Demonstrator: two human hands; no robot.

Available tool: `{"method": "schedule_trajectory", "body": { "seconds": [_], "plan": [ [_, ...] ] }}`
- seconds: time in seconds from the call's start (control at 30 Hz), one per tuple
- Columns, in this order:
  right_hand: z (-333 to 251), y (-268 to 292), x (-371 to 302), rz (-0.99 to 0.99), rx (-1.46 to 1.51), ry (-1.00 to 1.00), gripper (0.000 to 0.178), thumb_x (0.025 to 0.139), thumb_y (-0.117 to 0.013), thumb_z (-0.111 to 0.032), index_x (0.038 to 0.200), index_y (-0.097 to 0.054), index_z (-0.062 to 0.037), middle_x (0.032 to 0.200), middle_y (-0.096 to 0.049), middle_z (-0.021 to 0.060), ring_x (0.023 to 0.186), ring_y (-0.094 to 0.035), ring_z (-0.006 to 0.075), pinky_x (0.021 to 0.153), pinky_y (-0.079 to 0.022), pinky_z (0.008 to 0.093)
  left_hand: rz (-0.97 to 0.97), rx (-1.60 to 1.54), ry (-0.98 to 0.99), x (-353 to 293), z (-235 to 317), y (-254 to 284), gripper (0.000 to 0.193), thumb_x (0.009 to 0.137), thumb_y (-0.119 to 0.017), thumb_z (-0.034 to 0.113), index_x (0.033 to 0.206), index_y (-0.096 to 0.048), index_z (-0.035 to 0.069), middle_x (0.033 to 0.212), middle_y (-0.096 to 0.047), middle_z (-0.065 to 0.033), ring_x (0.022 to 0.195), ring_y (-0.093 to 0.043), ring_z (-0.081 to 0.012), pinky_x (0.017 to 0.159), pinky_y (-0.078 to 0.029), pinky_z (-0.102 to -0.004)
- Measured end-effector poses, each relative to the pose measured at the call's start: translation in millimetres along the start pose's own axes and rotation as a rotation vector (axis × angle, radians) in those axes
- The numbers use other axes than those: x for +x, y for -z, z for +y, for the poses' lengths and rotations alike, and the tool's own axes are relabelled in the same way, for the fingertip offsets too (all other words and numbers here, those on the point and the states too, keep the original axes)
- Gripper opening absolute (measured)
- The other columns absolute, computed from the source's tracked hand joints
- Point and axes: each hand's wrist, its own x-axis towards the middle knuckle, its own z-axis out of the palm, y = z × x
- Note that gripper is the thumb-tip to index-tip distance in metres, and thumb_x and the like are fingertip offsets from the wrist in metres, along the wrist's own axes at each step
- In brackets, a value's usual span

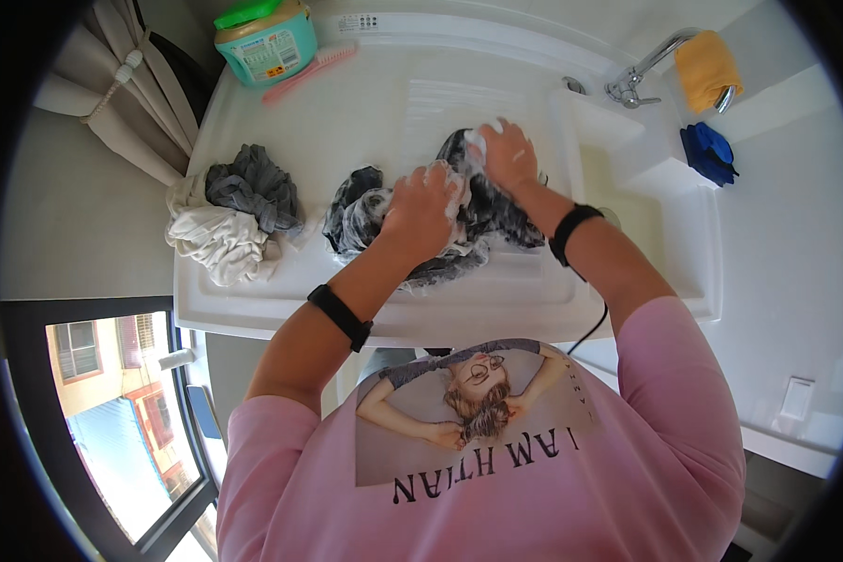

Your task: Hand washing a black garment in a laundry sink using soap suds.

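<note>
A dark, wet garment (496, 211) covered in white suds lies bunched on the white washing counter in front of me. My left hand (420, 211) is closed on its middle part, knuckles up and foam over the fingers. Farther up and to the right, my right hand (508, 157) grips the garment's far end, with a lump of suds by the fingertips. The fingertips of both hands are partly hidden by foam and cloth. To the left of my hands lies a heap of a grey cloth (255, 187) and a cream-white cloth (220, 239).
A teal detergent tub (270, 54) with a green lid stands at the far left, a pink brush (309, 73) beside it. On the right are a sink basin (618, 225), a chrome faucet (635, 82) with a yellow cloth (707, 70), and a blue cloth (709, 153).
</note>
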Motion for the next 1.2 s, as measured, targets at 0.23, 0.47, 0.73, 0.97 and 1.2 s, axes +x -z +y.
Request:
{"method": "schedule_trajectory", "body": {
  "seconds": [0.23, 0.47, 0.73, 0.97, 1.2],
  "plan": [
    [-34, 31, -32, -0.186, 0.381, -0.019, 0.025, 0.081, -0.056, -0.029, 0.099, -0.057, -0.0108, 0.108, -0.051, 0.0140, 0.101, -0.048, 0.0341, 0.084, -0.041, 0.0444, 0.085, 0.044, 0.088, -9, -11, -22, 0.042, 0.079, -0.053, 0.027, 0.116, -0.049, 0.009, 0.123, -0.039, -0.0122, 0.106, -0.042, -0.0279, 0.082, -0.038, -0.0408],
    [9, 9, -2, -0.153, 0.130, 0.212, 0.030, 0.080, -0.058, -0.028, 0.102, -0.056, -0.0073, 0.110, -0.052, 0.0163, 0.104, -0.048, 0.0354, 0.088, -0.038, 0.0455, -0.010, 0.052, 0.040, 7, 2, -5, 0.039, 0.078, -0.052, 0.024, 0.114, -0.050, 0.009, 0.116, -0.042, -0.0111, 0.104, -0.043, -0.0263, 0.079, -0.038, -0.0382],
    [-43, 48, -64, -0.268, 0.356, 0.160, 0.028, 0.083, -0.054, -0.026, 0.101, -0.054, -0.0045, 0.109, -0.052, 0.0198, 0.104, -0.048, 0.0353, 0.089, -0.038, 0.0433, -0.140, 0.030, 0.131, -9, -7, -4, 0.046, 0.075, -0.054, 0.021, 0.119, -0.048, 0.009, 0.125, -0.038, -0.0140, 0.110, -0.041, -0.0306, 0.085, -0.039, -0.0418],
    [25, -4, 9, -0.161, 0.086, 0.170, 0.033, 0.083, -0.056, -0.031, 0.101, -0.051, -0.0042, 0.114, -0.049, 0.0232, 0.109, -0.046, 0.0373, 0.090, -0.037, 0.0449, 0.064, 0.089, 0.045, 9, 11, -4, 0.032, 0.079, -0.051, 0.023, 0.107, -0.056, 0.009, 0.118, -0.041, -0.0100, 0.103, -0.043, -0.0245, 0.080, -0.038, -0.0374],
    [-38, 55, -80, -0.221, 0.368, 0.243, 0.021, 0.081, -0.055, -0.023, 0.092, -0.051, -0.0059, 0.101, -0.051, 0.0167, 0.097, -0.048, 0.0356, 0.083, -0.038, 0.0467, -0.061, 0.026, 0.106, -12, -4, -6, 0.040, 0.074, -0.054, 0.018, 0.111, -0.052, 0.003, 0.125, -0.038, -0.0136, 0.109, -0.041, -0.0299, 0.084, -0.039, -0.0409]
  ]
}}
